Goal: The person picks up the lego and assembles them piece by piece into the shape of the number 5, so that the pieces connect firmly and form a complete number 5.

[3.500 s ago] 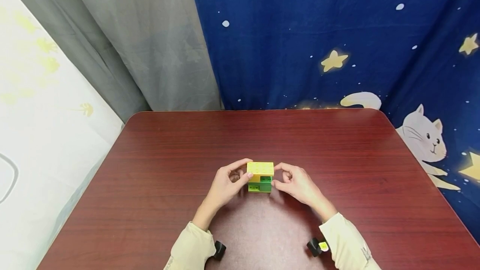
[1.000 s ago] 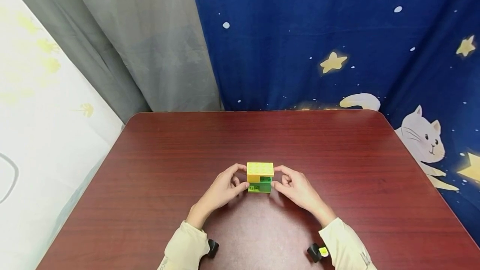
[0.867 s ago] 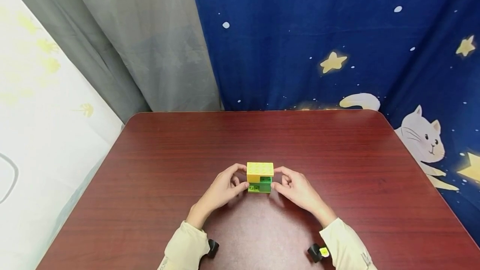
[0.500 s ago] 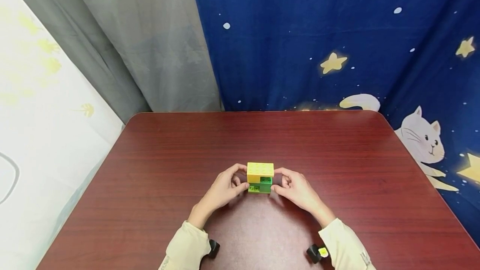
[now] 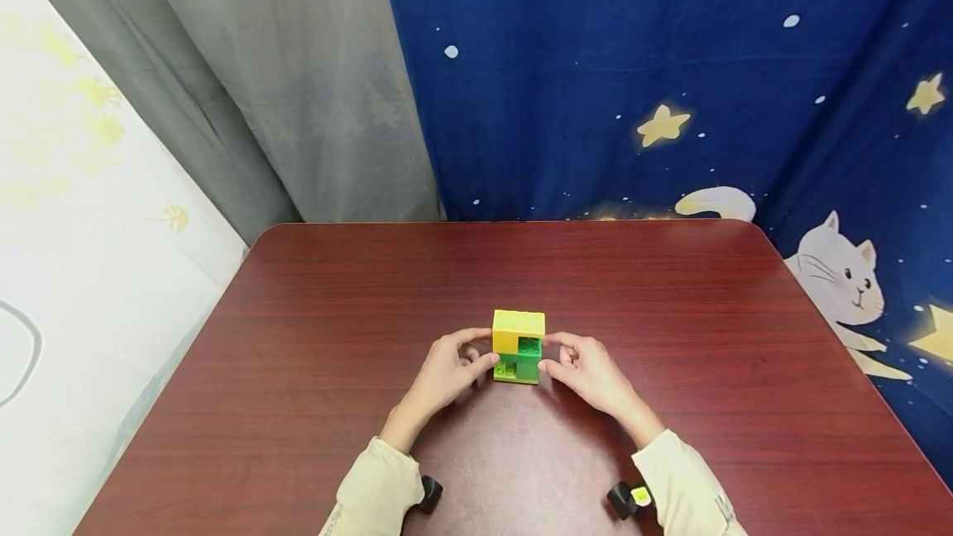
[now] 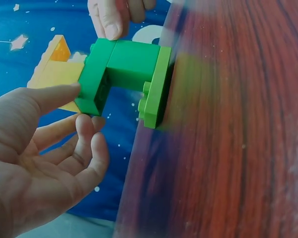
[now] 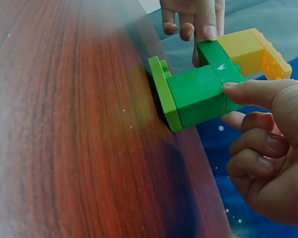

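A small stack of toy building bricks stands between my two hands. A light green plate (image 6: pixel 157 91) is its base, with a dark green brick (image 7: pixel 197 94) on one side. Above that lies a longer dark green brick (image 6: pixel 96 74), then a yellow brick (image 7: pixel 241 49) and a yellow top plate (image 5: pixel 519 321). My left hand (image 5: pixel 444 372) pinches the stack's left end, thumb in front on the long dark green brick. At the right end my right hand (image 5: pixel 591 376) pinches it, thumb against the dark green. Whether the base touches the table is unclear.
The dark red wooden table (image 5: pixel 372 288) spreads around the hands. Black wrist cameras (image 5: pixel 429 494) sit by both sleeves. Behind the table hang a grey curtain (image 5: pixel 335 106) and a blue starry one (image 5: pixel 551 89).
The stack's top has risen in the head view and more of its front shows. My left thumb has shifted slightly up and right. The right hand has hardly moved.
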Available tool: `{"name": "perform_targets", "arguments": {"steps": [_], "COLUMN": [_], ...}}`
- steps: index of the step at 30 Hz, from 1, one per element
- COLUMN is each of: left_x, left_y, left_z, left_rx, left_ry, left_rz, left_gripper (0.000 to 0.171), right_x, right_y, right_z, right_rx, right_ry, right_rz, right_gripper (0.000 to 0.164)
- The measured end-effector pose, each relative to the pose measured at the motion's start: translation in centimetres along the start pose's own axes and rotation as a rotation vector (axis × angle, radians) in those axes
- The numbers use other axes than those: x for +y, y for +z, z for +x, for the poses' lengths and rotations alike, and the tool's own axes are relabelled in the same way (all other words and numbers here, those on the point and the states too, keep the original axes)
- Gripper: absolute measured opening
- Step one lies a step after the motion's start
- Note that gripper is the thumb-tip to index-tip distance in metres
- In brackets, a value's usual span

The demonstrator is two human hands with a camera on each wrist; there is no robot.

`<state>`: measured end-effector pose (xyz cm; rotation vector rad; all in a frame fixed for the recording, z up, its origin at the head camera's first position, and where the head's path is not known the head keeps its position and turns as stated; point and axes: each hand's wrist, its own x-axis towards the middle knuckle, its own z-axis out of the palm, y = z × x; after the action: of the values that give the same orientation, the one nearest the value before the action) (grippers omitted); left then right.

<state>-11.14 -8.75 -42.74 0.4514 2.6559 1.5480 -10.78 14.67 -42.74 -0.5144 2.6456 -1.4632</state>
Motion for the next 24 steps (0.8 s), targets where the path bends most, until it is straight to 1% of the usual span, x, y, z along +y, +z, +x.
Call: {"name": "perform_targets", "arguments": {"steps": [4,9,17,20,24], "left_x": [-0.1,-0.2,0.3,0.5,0.5], "left_y": [0.3,0.7,1.4,1.6,1.9], "left_z": [0.3,0.5,0.8,0.9,1.0], "left_rx": [0.032,0.066,0.136,0.149,0.151], "left_ry": [0.021,0.045,0.064,0.061,0.055], "left_rz": [-0.007,-0.013,0.037,0.045,0.044], "left_gripper": [0.034,0.032,0.028,0.027,0.027], "right_x": [0.2,0.4,0.4,0.4,0.5], "right_y": [0.1,0.1,0.1,0.2,0.3], "right_z": [0.1,0.3,0.4,0.3,0.2], "right_rx": [0.005,0.002,0.033,0.037,0.042], "right_ry": [-0.009,0.012,0.068,0.076,0.063], "right_rz": [0.016,0.016,-0.012,-0.009,-0.011], "right_gripper": [0.029,0.029,0.028,0.029,0.03]}}
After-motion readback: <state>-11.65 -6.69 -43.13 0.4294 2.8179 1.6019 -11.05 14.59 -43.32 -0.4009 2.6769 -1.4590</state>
